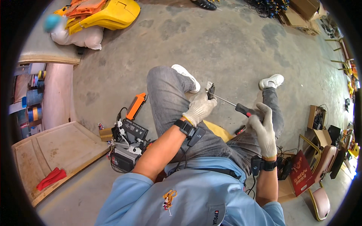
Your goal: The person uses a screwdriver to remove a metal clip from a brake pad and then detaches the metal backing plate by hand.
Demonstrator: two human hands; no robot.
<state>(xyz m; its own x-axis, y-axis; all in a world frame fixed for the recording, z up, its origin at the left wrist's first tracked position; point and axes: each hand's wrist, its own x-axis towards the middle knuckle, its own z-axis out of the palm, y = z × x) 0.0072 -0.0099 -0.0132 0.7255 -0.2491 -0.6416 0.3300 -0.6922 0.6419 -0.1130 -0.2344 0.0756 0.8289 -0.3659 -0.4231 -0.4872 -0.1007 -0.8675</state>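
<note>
My left hand (200, 108), in a cream knit glove, is closed around a small black part (211, 90) with a whitish piece at its upper end; most of it is hidden by the fingers. A long-shafted screwdriver (241, 109) with a black and red handle points left, its tip at or very near the black part. The handle's red end sits at the fingers of my gloved right hand (264, 130), which grips it with one finger stretched upward. Both hands are above my legs, in grey jeans, with the right one over my right thigh.
Black battery-like boxes (135, 130) and wiring lie left of my leg beside an orange bar (136, 106). A wooden board with a red cloth (51, 178) is farther left. Yellow plastic shells (113, 15) lie at far left; cartons (298, 20) and chairs (320, 203) line the right.
</note>
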